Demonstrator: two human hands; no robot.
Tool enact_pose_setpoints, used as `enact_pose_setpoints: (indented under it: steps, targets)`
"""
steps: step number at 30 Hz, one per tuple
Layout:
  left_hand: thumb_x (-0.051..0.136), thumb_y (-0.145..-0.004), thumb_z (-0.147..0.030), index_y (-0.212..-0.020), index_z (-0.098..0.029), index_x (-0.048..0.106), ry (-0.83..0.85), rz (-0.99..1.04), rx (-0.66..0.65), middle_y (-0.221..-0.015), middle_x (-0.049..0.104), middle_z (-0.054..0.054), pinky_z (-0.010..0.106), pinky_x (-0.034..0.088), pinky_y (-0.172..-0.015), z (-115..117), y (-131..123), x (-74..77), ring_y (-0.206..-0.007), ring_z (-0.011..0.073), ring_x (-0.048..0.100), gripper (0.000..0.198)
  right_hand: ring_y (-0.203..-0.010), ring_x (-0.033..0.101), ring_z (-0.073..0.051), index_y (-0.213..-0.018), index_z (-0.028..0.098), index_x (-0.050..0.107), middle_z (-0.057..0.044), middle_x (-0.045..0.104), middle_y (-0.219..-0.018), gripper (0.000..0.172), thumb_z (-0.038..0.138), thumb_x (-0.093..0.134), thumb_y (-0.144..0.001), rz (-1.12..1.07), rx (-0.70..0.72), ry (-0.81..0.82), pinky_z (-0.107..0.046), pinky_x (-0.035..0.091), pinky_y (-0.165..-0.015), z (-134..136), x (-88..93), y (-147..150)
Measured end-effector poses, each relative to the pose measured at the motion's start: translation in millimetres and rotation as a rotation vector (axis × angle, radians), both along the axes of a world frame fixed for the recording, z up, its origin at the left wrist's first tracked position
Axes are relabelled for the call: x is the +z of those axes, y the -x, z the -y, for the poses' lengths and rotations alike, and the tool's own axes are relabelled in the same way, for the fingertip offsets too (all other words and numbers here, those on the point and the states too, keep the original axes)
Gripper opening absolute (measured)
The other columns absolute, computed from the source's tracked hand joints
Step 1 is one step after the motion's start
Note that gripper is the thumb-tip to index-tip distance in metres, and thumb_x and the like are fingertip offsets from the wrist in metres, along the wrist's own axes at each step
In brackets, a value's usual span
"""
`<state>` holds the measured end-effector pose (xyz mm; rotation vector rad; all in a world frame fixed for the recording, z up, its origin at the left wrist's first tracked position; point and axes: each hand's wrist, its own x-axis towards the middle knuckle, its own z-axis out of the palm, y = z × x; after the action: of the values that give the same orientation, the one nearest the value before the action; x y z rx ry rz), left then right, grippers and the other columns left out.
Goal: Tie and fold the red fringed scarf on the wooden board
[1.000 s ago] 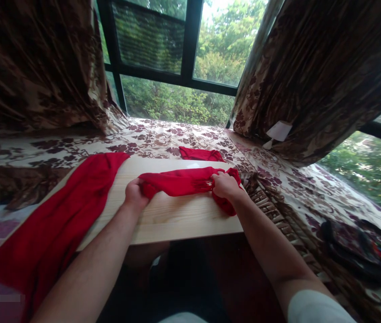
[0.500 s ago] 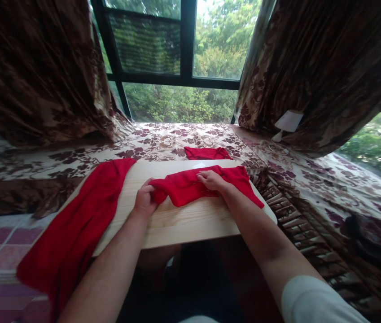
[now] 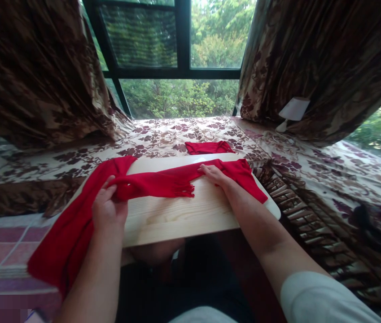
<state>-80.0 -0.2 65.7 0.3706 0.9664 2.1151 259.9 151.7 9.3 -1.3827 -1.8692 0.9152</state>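
Observation:
A red scarf [image 3: 158,178] with a fringed end is stretched across the pale wooden table [image 3: 163,220]. My left hand [image 3: 107,204] grips its left portion, fingers closed round a fold. Farther right, my right hand [image 3: 214,174] holds the scarf near its front edge with fingers and thumb drawn together. Beyond that hand, red fabric [image 3: 246,177] spreads to the table's right side. Another length of red cloth [image 3: 72,224] drapes over the left edge, partly behind my left arm; I cannot tell whether it joins the scarf.
A folded red cloth [image 3: 208,147] lies behind the table on the floral cover [image 3: 156,139]. At the right back stands a small white lamp [image 3: 294,110]. Patterned curtains [image 3: 42,67] flank the window. A striped fabric [image 3: 5,251] is at lower left.
My left hand has moved left, drawing the scarf out flatter and bringing its fringed end into sight. My right hand has stayed at nearly the same spot on the cloth.

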Motion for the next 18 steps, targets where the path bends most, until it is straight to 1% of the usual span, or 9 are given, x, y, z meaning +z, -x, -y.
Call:
enact_pose_setpoints:
  steps: [4, 6, 8, 11, 13, 15, 16, 17, 18]
  targets:
    - [0.062, -0.066, -0.008, -0.084, -0.016, 0.072, 0.180, -0.135, -0.170, -0.074, 0.073, 0.003, 0.025, 0.060, -0.065, 23, 6, 0.3, -0.069, 0.0166, 0.070, 0.023, -0.111, 0.067, -0.027, -0.105, 0.021, 0.078, -0.006, 0.077, -0.109, 0.051, 0.062, 0.049, -0.095, 0.061, -0.007, -0.004, -0.040, 0.047, -0.103, -1, -2.6, 1]
    - [0.069, -0.059, -0.008, -0.087, -0.017, 0.074, 0.167, -0.225, -0.298, -0.074, 0.072, 0.004, 0.024, 0.060, -0.064, 35, 8, 1.8, -0.069, 0.0176, 0.070, 0.029, -0.109, 0.068, -0.027, -0.105, 0.021, 0.078, -0.006, 0.077, -0.109, 0.050, 0.061, 0.050, -0.095, 0.067, -0.005, -0.019, -0.040, 0.048, -0.102, -1, -3.9, 1]
    - [0.076, -0.053, -0.008, -0.101, -0.019, 0.074, 0.112, -0.350, -0.458, -0.078, 0.072, 0.003, 0.021, 0.058, -0.061, 48, 11, 7.8, -0.066, 0.0159, 0.068, 0.050, -0.107, 0.068, -0.027, -0.102, 0.022, 0.078, -0.005, 0.077, -0.106, 0.049, 0.061, 0.050, -0.095, 0.065, 0.000, -0.038, -0.039, 0.049, -0.100, -2, -5.3, 1]
    - [0.085, -0.053, -0.012, -0.130, -0.027, 0.065, 0.142, -0.680, -0.793, -0.080, 0.072, 0.000, 0.022, 0.056, -0.057, 65, 11, 24.0, -0.064, 0.0162, 0.068, 0.080, -0.103, 0.070, -0.027, -0.097, 0.022, 0.079, -0.003, 0.078, -0.099, 0.048, 0.060, 0.049, -0.096, 0.070, 0.019, -0.069, -0.037, 0.052, -0.096, -4, -7.9, 1]
    - [0.086, -0.058, -0.018, -0.124, -0.027, 0.070, 0.262, -0.945, -0.935, -0.091, 0.076, 0.002, 0.027, 0.059, -0.066, 72, 9, 33.7, -0.078, 0.0223, 0.072, 0.068, -0.101, 0.070, -0.027, -0.095, 0.022, 0.079, -0.002, 0.077, -0.095, 0.048, 0.059, 0.047, -0.097, 0.080, 0.029, -0.084, -0.036, 0.053, -0.094, -6, -9.5, 0]
    - [0.084, -0.064, -0.025, -0.106, -0.024, 0.077, 0.333, -1.138, -0.966, -0.100, 0.077, 0.005, 0.032, 0.060, -0.079, 73, 6, 36.9, -0.092, 0.0267, 0.072, 0.043, -0.100, 0.070, -0.027, -0.096, 0.023, 0.079, -0.002, 0.077, -0.094, 0.049, 0.059, 0.046, -0.097, 0.087, 0.032, -0.099, -0.036, 0.054, -0.093, -6, -10.6, 0]
    - [0.083, -0.065, -0.029, -0.097, -0.022, 0.078, 0.327, -1.194, -0.914, -0.099, 0.077, 0.005, 0.033, 0.060, -0.081, 72, 5, 35.2, -0.092, 0.0267, 0.072, 0.033, -0.101, 0.070, -0.027, -0.097, 0.024, 0.079, -0.002, 0.077, -0.095, 0.049, 0.060, 0.046, -0.097, 0.092, 0.032, -0.105, -0.036, 0.054, -0.094, -6, -10.8, 0]
    - [0.082, -0.067, -0.033, -0.093, -0.021, 0.077, 0.294, -1.223, -0.789, -0.095, 0.077, 0.004, 0.034, 0.060, -0.082, 69, 4, 31.5, -0.089, 0.0256, 0.072, 0.029, -0.102, 0.070, -0.027, -0.098, 0.024, 0.079, -0.002, 0.078, -0.096, 0.049, 0.060, 0.045, -0.097, 0.098, 0.032, -0.109, -0.036, 0.053, -0.094, -6, -10.8, 0]
    - [0.080, -0.068, -0.038, -0.089, -0.020, 0.075, 0.225, -1.176, -0.581, -0.090, 0.077, 0.004, 0.035, 0.060, -0.081, 65, 4, 26.3, -0.086, 0.0249, 0.071, 0.027, -0.103, 0.069, -0.027, -0.100, 0.024, 0.078, -0.003, 0.078, -0.098, 0.050, 0.061, 0.045, -0.097, 0.105, 0.033, -0.112, -0.037, 0.053, -0.094, -6, -10.4, 0]
